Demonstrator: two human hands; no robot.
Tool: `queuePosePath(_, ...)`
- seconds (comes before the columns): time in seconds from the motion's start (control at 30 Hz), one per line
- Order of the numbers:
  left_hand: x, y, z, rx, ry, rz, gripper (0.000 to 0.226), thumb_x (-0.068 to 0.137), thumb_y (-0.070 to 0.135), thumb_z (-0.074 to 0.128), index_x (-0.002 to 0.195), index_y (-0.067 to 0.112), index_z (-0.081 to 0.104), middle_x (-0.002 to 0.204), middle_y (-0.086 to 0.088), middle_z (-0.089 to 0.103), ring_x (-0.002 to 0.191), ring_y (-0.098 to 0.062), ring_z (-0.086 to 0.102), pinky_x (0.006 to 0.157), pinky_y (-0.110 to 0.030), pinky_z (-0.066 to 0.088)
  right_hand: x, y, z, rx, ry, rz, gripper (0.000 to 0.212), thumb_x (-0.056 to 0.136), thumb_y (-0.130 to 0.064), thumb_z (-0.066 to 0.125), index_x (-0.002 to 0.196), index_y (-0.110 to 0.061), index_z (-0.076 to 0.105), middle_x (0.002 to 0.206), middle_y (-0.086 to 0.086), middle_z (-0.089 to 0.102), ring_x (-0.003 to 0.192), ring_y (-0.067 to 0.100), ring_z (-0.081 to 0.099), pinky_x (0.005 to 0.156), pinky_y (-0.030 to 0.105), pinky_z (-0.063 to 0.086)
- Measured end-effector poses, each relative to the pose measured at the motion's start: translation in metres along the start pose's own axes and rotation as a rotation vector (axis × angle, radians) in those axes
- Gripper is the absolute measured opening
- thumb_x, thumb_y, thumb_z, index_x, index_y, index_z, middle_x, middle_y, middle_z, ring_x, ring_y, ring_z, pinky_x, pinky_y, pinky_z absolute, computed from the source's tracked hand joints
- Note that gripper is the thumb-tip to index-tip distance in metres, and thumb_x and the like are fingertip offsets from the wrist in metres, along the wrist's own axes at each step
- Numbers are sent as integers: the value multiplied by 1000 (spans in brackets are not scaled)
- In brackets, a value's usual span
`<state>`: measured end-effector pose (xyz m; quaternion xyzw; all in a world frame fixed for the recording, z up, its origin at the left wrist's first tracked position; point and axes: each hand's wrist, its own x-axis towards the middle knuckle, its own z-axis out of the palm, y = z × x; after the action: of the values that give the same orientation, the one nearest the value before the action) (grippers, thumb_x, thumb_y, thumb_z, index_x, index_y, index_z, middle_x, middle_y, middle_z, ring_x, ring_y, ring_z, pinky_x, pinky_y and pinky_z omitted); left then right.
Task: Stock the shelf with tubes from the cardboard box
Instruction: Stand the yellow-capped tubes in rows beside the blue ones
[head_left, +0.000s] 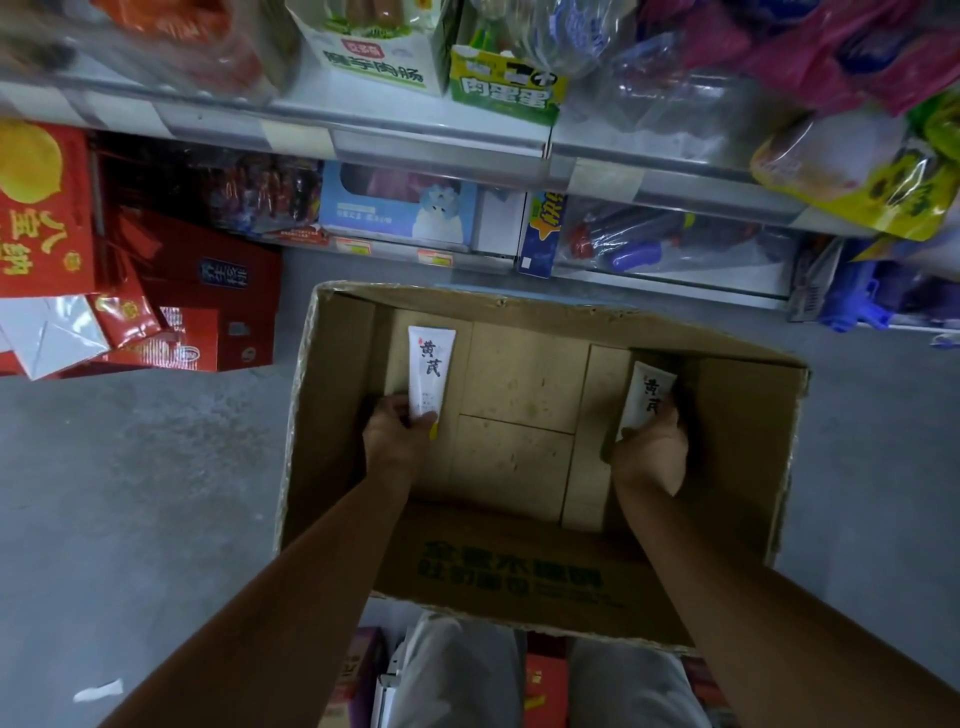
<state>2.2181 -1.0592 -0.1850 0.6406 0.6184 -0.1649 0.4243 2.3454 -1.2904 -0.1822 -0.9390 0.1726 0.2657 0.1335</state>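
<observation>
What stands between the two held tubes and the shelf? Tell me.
Only the far wall of the box. The left hand grips one tube, the right hand another tube, both low inside it; the shelf lies beyond.

Grey mottled concrete floor (130, 467) underfoot, a white paper scrap (98, 691) lying on it at left. Ahead, silver metal shop shelves (415, 140) crammed with packaged goods; red cardboard gift cartons (208, 291) stacked at their foot. Dim, cool light.
</observation>
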Motion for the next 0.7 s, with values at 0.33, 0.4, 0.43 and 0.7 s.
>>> queuePosePath(0.33,-21,-29,7,8,-203,41,44,84,23,75,126,17,62,126,-6,65,117,-27,60,97,-48,52,1,4,-2,179,-131,139,50,89,-24,69,134,-9,50,130,16,59,118,35,57,87,40,49)
queuePosePath(0.4,-24,-30,7,-18,-215,42,46,83,21,76,126,16,61,127,-7,65,117,-27,60,96,-47,53,0,7,-4,207,-173,114,57,88,-18,69,139,-13,44,133,15,57,121,35,55,88,38,47)
queuePosePath(0.43,-27,-29,6,-29,-222,43,46,83,20,76,127,15,61,128,-7,64,118,-27,60,96,-46,53,-1,7,-4,194,-206,104,62,87,-16,70,142,-14,41,135,15,56,123,36,53,89,40,49)
queuePosePath(0.7,-58,-2,-8,-86,-238,110,46,84,11,74,127,12,58,125,-6,64,116,-25,59,84,-31,53,-38,-4,-21,153,-338,-3,55,79,-17,76,131,-15,58,129,13,62,118,33,57,83,32,50)
